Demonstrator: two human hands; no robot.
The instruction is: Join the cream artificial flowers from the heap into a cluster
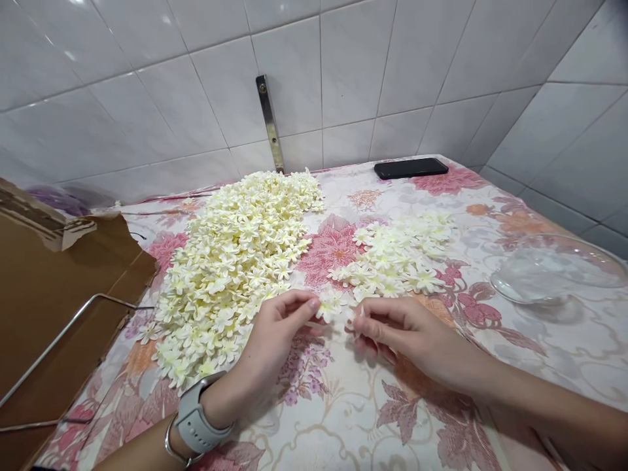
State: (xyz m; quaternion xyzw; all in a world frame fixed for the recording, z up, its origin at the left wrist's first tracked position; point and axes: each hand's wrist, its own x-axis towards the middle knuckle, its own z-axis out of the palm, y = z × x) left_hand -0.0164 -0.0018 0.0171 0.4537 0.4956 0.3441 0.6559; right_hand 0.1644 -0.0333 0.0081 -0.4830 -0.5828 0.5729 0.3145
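My left hand (275,333) rests on the flowered tablecloth (343,405), fingers curled, its fingertips pinching a small cream fabric flower (330,306). It wears a grey watch and a thin bangle. My right hand (407,330) lies just to the right, fingers pinched on a small white piece beside that flower; what the piece is I cannot make out. A big heap of cream flowers (235,261) lies to the left of my left hand. A smaller heap of flowers (397,255) lies just beyond my right hand.
A clear glass bowl (554,271) stands at the right. A black phone (411,168) lies at the table's back edge by the tiled wall. A brown cardboard box (53,288) with a metal wire frame stands at the left edge.
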